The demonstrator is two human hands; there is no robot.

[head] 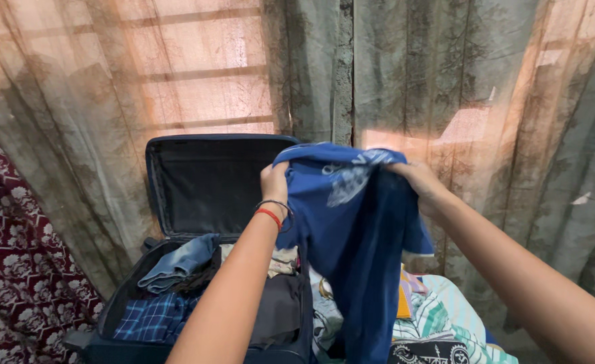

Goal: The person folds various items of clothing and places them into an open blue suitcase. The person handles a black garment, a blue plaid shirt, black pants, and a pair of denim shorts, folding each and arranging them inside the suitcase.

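I hold a blue T-shirt [355, 236] up in front of me, hanging down over the clothes below. My left hand [274, 182], with red and black bands at the wrist, grips its upper left edge. My right hand [419, 182] grips the upper right edge. Below and to the left stands an open dark suitcase [206, 182], its lid upright against the curtain. Folded denim [179, 263], a blue checked garment [152, 317] and dark cloth [277, 310] lie inside it.
A sheer brownish curtain [446, 81] hangs across the whole back. A dark red patterned cloth [14, 269] fills the left edge. A heap of striped and patterned clothes [439, 317] lies to the right of the suitcase.
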